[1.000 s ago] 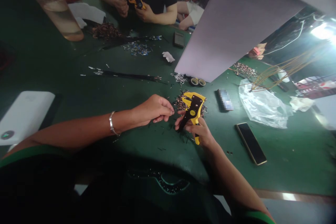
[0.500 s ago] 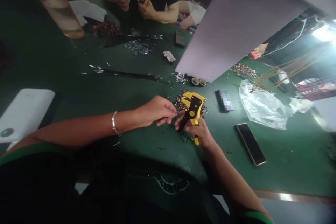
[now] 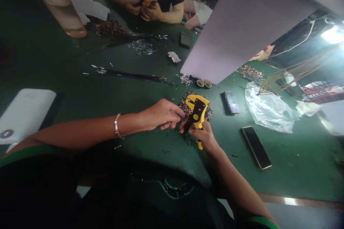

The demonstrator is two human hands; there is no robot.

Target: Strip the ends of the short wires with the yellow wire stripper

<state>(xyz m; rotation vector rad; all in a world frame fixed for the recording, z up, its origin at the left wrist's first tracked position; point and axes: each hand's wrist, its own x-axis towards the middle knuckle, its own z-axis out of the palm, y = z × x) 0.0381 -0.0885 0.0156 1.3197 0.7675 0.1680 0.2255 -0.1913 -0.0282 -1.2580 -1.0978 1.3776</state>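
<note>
My right hand [image 3: 205, 134] is wrapped round a yellow and black wire stripper [image 3: 198, 109], its jaws pointing up and to the left. Close beside it, the fingers of my left hand [image 3: 168, 114] are pinched together near the stripper's black lower part. A small dark piece shows at the left fingertips, too small to name. Behind the tool lies a pile of small copper-coloured and dark pieces [image 3: 185, 105], partly hidden by it. Farther back, a bundle of thin black wires [image 3: 131, 75] with shiny ends stretches across the green table.
A smartphone [image 3: 256, 147], a small box [image 3: 231, 102] and a clear plastic bag [image 3: 268, 109] lie to the right. Two tape rolls [image 3: 203, 83] sit by a large pale panel [image 3: 236, 25]. Left are a white device [image 3: 25, 114] and a bottle [image 3: 60, 9]. Opposite, a person holds a yellow tool [image 3: 150, 1].
My left fingertips have shifted slightly, and a dark piece now shows there. My stripper has hardly moved. The person opposite has lowered their yellow tool and brought both hands closer together.
</note>
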